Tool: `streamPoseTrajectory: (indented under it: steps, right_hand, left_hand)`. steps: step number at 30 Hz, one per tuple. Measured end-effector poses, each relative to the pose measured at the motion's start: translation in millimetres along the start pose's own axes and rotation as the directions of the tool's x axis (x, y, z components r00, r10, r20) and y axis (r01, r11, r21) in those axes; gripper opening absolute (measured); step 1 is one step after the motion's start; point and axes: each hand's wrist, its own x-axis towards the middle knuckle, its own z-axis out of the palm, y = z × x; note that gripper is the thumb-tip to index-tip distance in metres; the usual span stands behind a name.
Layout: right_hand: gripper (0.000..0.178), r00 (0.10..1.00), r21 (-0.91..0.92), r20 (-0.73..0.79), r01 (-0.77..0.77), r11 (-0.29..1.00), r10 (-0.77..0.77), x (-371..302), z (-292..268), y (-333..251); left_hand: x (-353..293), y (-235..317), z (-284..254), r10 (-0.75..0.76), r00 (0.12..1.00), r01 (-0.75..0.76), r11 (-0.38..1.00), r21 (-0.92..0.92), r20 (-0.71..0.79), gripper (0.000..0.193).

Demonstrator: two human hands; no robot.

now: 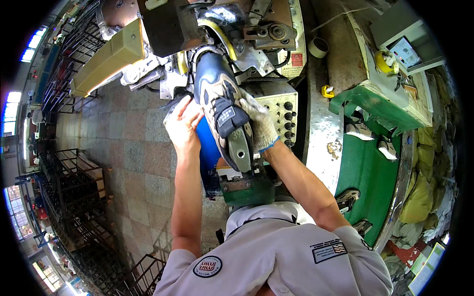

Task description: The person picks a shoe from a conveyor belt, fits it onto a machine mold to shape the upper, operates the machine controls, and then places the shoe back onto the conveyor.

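A shoe upper (209, 74) in dark blue, beige and black is stretched over a grey-green last (240, 152). Its toe points away from me into a machine's clamp with yellow-edged pads (221, 39). On the shoe's left side is my bare left hand (183, 123), its fingers apart and their tips close to the upper; whether they touch it I cannot tell. My right hand (260, 121), in a whitish knit glove with a blue cuff edge, presses round the shoe's right side. Some of its fingers are hidden behind the shoe. Below the last sits a green machine part (249, 192).
A control panel with black knobs (288, 118) stands right of my gloved hand. Farther right, a green-lined bench (368, 167) carries several shoes (386, 147). A tape roll (318, 47) lies near the machine. Dark racks (74, 187) stand across the tiled floor at left.
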Motion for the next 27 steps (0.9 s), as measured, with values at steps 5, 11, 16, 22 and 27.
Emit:
streamPoseTrajectory:
  steps: [5, 11, 16, 22, 27]
  right_hand:
    - [0.039, 1.0, 0.16, -0.012, -0.023, 0.987, 0.025, 25, 17, -1]
    - [0.032, 0.971, -0.003, -0.238, 0.027, 1.0, -0.027, 38, -6, 27]
    - [0.037, 0.981, -0.031, -0.184, 0.051, 0.998, -0.055, 36, -4, 33]
    - [0.037, 0.965, 0.001, -0.237, 0.119, 0.993, -0.116, 33, 0, 52]
    - [0.036, 0.954, 0.055, -0.27, 0.148, 0.987, -0.128, 43, -8, 67]
  left_hand:
    - [9, -6, 18, 0.075, 0.996, -0.076, 0.997, -0.02, -0.046, 0.05]
    - [-3, -56, 23, -0.349, 0.936, 0.349, 0.915, -0.202, 0.038, 0.048]
    - [6, -77, -3, -0.296, 0.954, 0.295, 0.955, 0.016, 0.039, 0.045]
    - [16, -64, -15, -0.271, 0.959, 0.255, 0.953, 0.166, 0.079, 0.042]
    - [20, -46, -4, -0.322, 0.942, 0.309, 0.942, 0.126, 0.092, 0.04]
